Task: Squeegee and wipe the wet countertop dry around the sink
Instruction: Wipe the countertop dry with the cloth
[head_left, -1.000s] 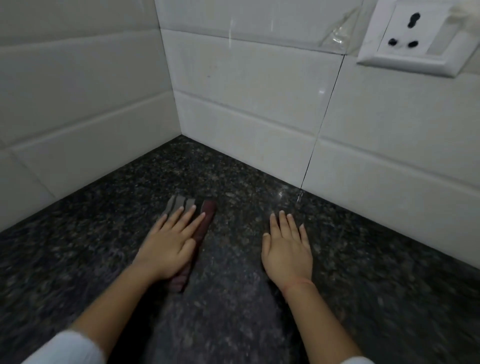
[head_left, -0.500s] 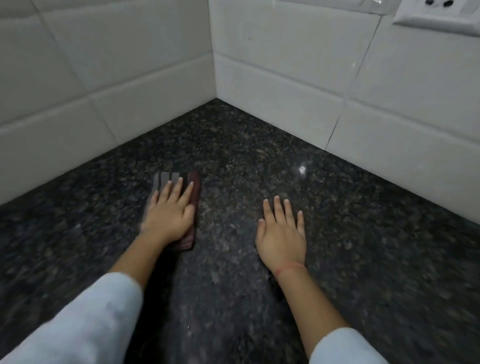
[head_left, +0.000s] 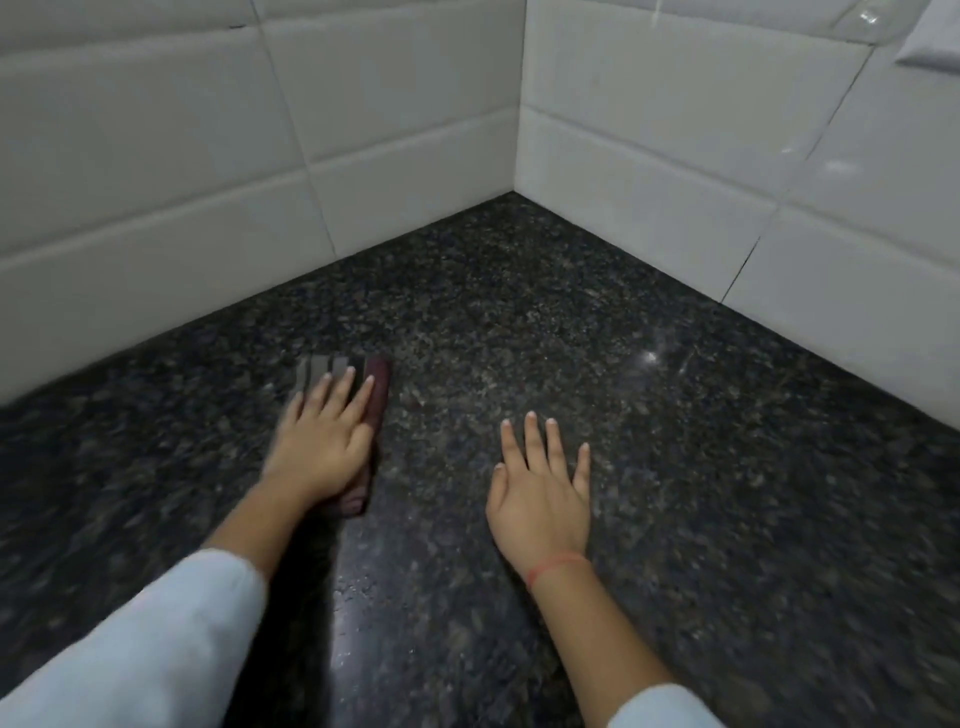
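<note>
**Two flat hands on dark granite, one pressing a folded cloth**

Nearest the camera, a pale sleeve (head_left: 145, 649) covers the left forearm and a second pale cuff (head_left: 660, 709) shows at the bottom edge on the right. A thin red thread (head_left: 556, 564) circles the right wrist.

The left hand (head_left: 322, 447) lies palm down on a folded cloth (head_left: 376, 384), fingers straight and close together, pressing it flat to the stone rather than gripping it. The cloth is a narrow oblong, maroon along its right edge with grey stripes showing beyond the fingertips; most of it is hidden under the palm. The right hand (head_left: 543, 499) rests bare on the countertop (head_left: 727, 467) just beside it, fingers extended and slightly spread, holding nothing.

The countertop is polished black granite flecked with brown and grey. A glossy reflective band with fine droplets runs between the forearms, and a small bright glint sits further right. Open stone stretches ahead of both hands to the inside corner.

There, two walls of glossy white rectangular tile (head_left: 156, 182) meet, their lowest course sitting directly on the granite. The edge of a white wall plate (head_left: 935, 47) shows at the upper right.
</note>
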